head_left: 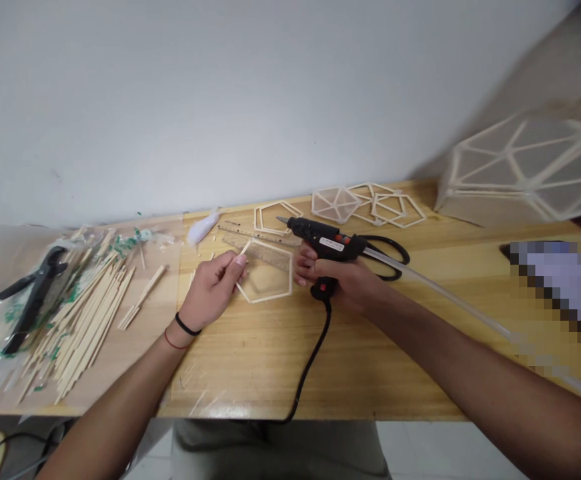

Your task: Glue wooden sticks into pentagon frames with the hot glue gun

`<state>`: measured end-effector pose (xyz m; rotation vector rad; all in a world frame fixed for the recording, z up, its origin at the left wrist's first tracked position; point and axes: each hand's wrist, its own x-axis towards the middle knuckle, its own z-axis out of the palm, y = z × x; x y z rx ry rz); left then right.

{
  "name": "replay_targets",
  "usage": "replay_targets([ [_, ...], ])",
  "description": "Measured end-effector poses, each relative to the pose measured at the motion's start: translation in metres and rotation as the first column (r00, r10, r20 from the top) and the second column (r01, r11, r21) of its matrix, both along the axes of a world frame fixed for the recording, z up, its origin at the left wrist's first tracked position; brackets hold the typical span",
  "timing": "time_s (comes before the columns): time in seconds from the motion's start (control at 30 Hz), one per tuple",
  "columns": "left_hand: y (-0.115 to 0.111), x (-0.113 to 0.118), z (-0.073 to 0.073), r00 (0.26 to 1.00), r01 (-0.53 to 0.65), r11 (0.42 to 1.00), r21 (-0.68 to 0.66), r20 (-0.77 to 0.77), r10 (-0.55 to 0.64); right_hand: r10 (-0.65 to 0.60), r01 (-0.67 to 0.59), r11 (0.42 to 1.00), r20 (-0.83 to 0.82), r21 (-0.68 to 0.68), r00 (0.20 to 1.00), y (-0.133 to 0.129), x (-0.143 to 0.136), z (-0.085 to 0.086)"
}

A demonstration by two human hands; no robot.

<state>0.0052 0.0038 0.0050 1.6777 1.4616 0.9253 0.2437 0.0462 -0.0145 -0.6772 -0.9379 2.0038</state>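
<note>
My left hand (pixel 215 283) pinches a pentagon frame of thin wooden sticks (pixel 270 298) by its left corner, thumb on top. In my right hand (pixel 343 277) is a black glue gun (pixel 320 239), its nozzle pointing left above the table behind the frame. A long clear glue stick (pixel 435 283) runs out of the gun's back, and its black cord (pixel 311 363) hangs down to the table's front edge. Behind the held frame lies a clear ruler (pixel 257 235), partly covered by it.
Several finished stick frames (pixel 400 208) and a covered pentagon (pixel 334 203) lie along the wall. Loose wooden sticks (pixel 93 333), plastic wrapping and a black-handled tool (pixel 35 300) crowd the left. At right stand a large covered stick structure (pixel 525 170) and a blurred-out flat object (pixel 565 280).
</note>
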Motion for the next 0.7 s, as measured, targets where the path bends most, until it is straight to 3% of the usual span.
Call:
replay_targets([
  [0.7, 0.0006, -0.0016, -0.0038, 1.0, 0.006, 1.0, 0.002, 0.007, -0.006, 0.034, -0.04, 0.997, -0.094, -0.062, 0.995, 0.001, 0.0005, 0.0008],
])
